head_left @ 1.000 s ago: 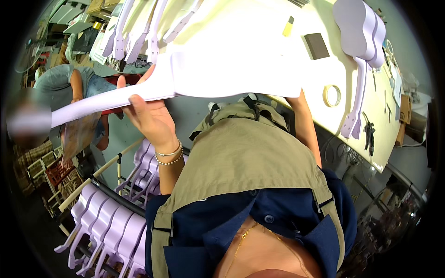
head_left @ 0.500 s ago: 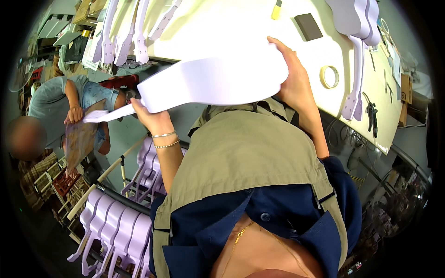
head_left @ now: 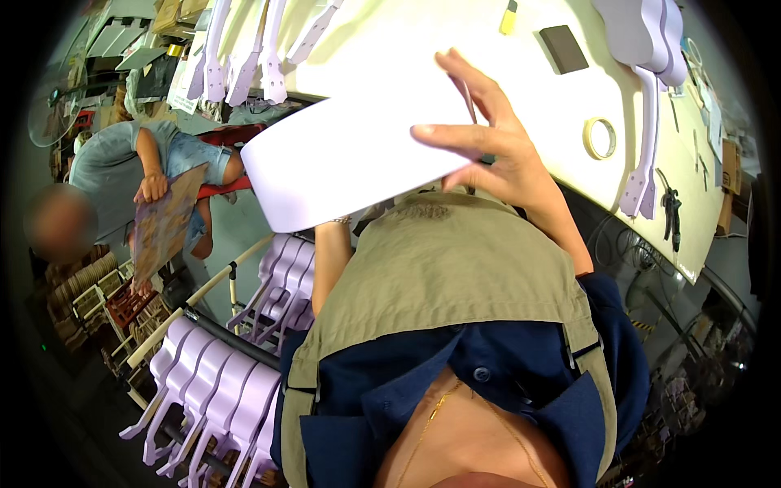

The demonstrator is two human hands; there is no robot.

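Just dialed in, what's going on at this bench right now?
A person in an olive apron holds a white guitar-shaped body up in front of the chest. The right hand spreads its fingers over the body's near edge; the left hand is hidden behind it, only the forearm shows. On the pale workbench lie a roll of tape, a dark sanding block and another white instrument. A rack of lilac-white bodies stands lower left, and a seated co-worker holds a board.
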